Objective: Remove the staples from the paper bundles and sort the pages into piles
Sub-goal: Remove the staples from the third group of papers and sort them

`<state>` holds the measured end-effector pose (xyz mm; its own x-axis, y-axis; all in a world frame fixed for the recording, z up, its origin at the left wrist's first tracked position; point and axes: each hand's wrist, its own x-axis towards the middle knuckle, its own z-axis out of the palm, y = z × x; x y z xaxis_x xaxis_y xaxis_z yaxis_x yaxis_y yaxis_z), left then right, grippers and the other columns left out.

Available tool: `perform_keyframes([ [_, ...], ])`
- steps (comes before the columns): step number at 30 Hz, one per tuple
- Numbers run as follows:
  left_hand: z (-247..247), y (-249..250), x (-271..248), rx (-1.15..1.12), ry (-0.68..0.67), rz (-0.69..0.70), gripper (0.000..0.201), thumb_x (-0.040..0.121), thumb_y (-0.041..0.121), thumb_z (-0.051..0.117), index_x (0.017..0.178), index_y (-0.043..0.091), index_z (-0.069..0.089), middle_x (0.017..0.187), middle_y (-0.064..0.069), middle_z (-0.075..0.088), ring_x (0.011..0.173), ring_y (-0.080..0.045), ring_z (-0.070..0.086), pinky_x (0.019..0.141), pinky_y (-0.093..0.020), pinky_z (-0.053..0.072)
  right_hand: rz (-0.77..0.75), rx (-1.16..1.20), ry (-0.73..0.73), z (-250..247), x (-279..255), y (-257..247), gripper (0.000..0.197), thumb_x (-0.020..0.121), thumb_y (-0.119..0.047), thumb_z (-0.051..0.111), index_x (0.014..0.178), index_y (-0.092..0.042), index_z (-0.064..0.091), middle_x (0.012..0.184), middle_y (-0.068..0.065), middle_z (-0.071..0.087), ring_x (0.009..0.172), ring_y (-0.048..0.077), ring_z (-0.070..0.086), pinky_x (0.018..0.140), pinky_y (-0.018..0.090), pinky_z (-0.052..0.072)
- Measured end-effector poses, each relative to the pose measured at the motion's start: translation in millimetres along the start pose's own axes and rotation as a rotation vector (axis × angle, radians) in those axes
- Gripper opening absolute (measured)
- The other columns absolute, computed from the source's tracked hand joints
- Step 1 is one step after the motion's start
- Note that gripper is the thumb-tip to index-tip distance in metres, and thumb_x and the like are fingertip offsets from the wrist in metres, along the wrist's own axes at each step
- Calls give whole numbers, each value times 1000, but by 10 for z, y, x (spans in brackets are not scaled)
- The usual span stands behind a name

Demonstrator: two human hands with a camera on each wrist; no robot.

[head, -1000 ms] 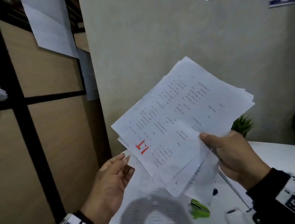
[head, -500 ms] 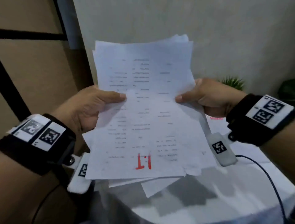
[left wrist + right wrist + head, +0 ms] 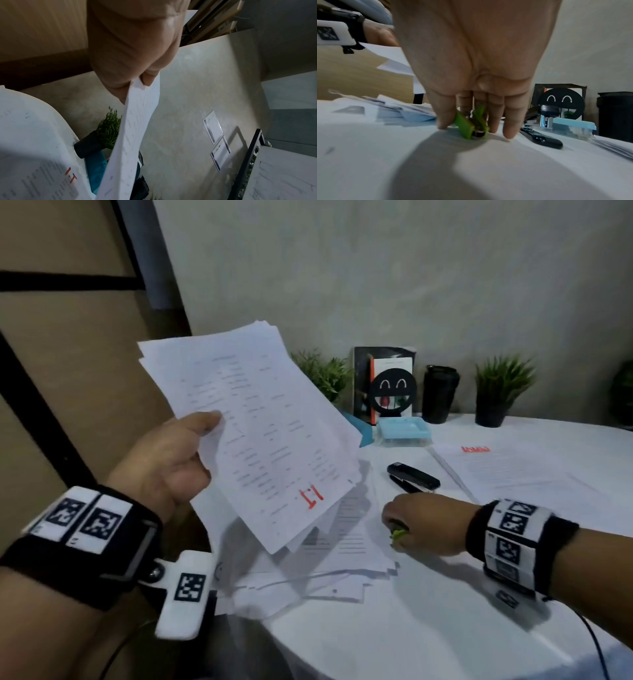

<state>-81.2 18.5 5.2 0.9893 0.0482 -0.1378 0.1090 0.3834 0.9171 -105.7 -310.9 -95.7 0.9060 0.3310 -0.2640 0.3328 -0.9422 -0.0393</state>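
Observation:
My left hand (image 3: 178, 460) holds a bundle of printed pages (image 3: 260, 426) up above the table's left edge, thumb on top; the front page bears a red "1.1" mark (image 3: 310, 497). In the left wrist view the fingers (image 3: 147, 79) pinch the bundle (image 3: 130, 135) by its edge. My right hand (image 3: 421, 525) is down on the table, fingers closing round a green staple remover (image 3: 399, 534). The right wrist view shows the thumb and fingers (image 3: 494, 119) on either side of the green staple remover (image 3: 471, 124), which rests on the white table (image 3: 488, 169).
Loose pages (image 3: 342, 549) lie spread under the raised bundle. A black stapler (image 3: 412, 477) sits behind my right hand. A paper pile with a red heading (image 3: 507, 470) lies at right. A blue tray (image 3: 404, 431), smiley stand (image 3: 394, 392), black cup (image 3: 440, 393) and potted plants (image 3: 496, 392) line the wall.
My right hand has let go of the bundle and dropped to the table onto the green staple remover. The left hand alone now holds the pages, tilted left.

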Motion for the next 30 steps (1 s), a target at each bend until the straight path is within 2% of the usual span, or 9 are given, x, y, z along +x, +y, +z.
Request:
perform_keyframes([
  [3, 28, -35, -36, -11, -5, 23, 28, 108, 9, 50, 130, 10, 67, 128, -15, 73, 110, -34, 72, 75, -49, 65, 61, 58, 44, -110, -35, 152, 19, 86, -37, 67, 85, -38, 48, 95, -14, 56, 86, 9, 54, 74, 25, 47],
  [6, 11, -40, -43, -29, -3, 82, 27, 107, 8, 53, 130, 10, 68, 120, -13, 77, 98, -31, 77, 69, -44, 66, 212, 402, 315, -374, -147, 278, 35, 75, -35, 85, 99, -36, 60, 92, -9, 66, 77, 9, 63, 65, 23, 49],
  [8, 66, -68, -73, -41, -41, 117, 27, 107, 7, 53, 129, 10, 68, 118, -11, 78, 100, -30, 78, 72, -44, 66, 220, 882, 534, -577, -271, 273, 57, 55, -30, 97, 103, -21, 67, 98, 7, 69, 75, 17, 67, 69, 32, 57],
  [11, 211, -131, -148, -24, -99, 143, 27, 107, 9, 53, 130, 14, 68, 120, -9, 78, 106, -30, 76, 82, -45, 65, 39, 1250, 629, -824, -375, 20, 93, 18, -51, 98, 99, -17, 70, 98, 13, 70, 67, 11, 62, 58, 25, 52],
  [13, 343, -162, -205, 32, -129, 155, 26, 107, 13, 54, 129, 18, 68, 119, -5, 79, 110, -29, 75, 94, -49, 61, -42, 1225, 671, -920, -401, -258, 86, 24, -44, 99, 102, -23, 67, 103, 17, 71, 77, 17, 64, 62, 30, 51],
  [15, 428, -171, -268, 89, -137, 181, 24, 107, 17, 56, 128, 23, 67, 116, -1, 80, 111, -28, 75, 103, -54, 55, -54, 1026, 749, -986, -385, -532, 71, 39, -44, 96, 100, -28, 65, 99, 6, 72, 85, 19, 70, 70, 36, 57],
  [20, 575, -186, -429, 154, -204, 314, 27, 110, 16, 49, 133, 21, 63, 123, -2, 77, 113, -29, 74, 105, -59, 53, -144, 624, 933, -1018, -277, -970, 37, 69, -35, 88, 100, -20, 74, 94, -7, 71, 89, 14, 63, 81, 28, 49],
  [26, 570, -229, -499, 126, -227, 417, 26, 111, 15, 48, 130, 20, 64, 123, -3, 77, 114, -28, 74, 97, -51, 59, -173, 488, 1156, -972, -165, -1085, 37, 73, -35, 81, 104, -18, 73, 91, -4, 69, 82, 8, 54, 72, 15, 34],
  [30, 572, -250, -523, 156, -227, 461, 26, 110, 16, 49, 131, 22, 64, 123, 0, 77, 113, -27, 74, 92, -45, 60, -181, 419, 1193, -984, -168, -1131, 25, 72, -35, 79, 90, -18, 72, 76, -3, 65, 72, 14, 52, 66, 21, 35],
])
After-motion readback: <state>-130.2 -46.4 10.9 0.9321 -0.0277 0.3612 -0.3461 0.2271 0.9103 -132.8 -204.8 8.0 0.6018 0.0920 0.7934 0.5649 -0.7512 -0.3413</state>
